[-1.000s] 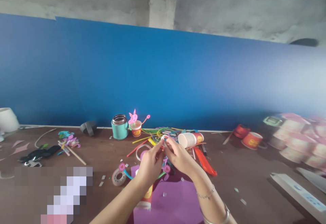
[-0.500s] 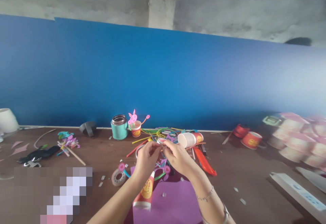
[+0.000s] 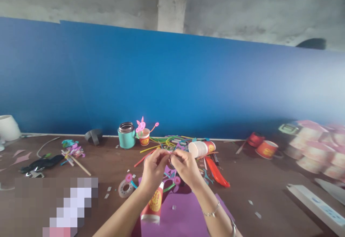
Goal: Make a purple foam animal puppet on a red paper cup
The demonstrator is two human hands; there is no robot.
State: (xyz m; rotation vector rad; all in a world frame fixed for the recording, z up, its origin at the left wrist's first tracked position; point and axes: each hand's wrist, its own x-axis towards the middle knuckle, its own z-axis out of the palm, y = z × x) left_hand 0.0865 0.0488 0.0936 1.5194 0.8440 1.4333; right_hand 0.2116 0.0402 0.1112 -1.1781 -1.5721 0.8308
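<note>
Fingertip to fingertip, my left hand (image 3: 155,164) and my right hand (image 3: 185,165) meet above the table, both pinched closed. Whatever sits between the fingertips is too small and hidden to name. Below my left wrist a red paper cup (image 3: 155,204) with a yellow print lies on its side on a purple sheet (image 3: 185,213). Pipe-cleaner arms with pink round ends, one blue and one green (image 3: 169,186), stick out near the cup. A tape roll (image 3: 125,188) lies left of my left forearm.
Behind my hands stand a teal jar (image 3: 126,135) and a cup with a pink paper figure (image 3: 144,136). Stacked paper cups (image 3: 198,149) lie right of colourful pipe cleaners (image 3: 169,141). A red packet (image 3: 217,172), power strip (image 3: 315,204) and blurred cups (image 3: 315,150) are rightward.
My right hand and forearm have shifted slightly left, with the wrist a little lower. A white bit visible at the fingertips before is now mostly hidden. Both hands stay pinched together.
</note>
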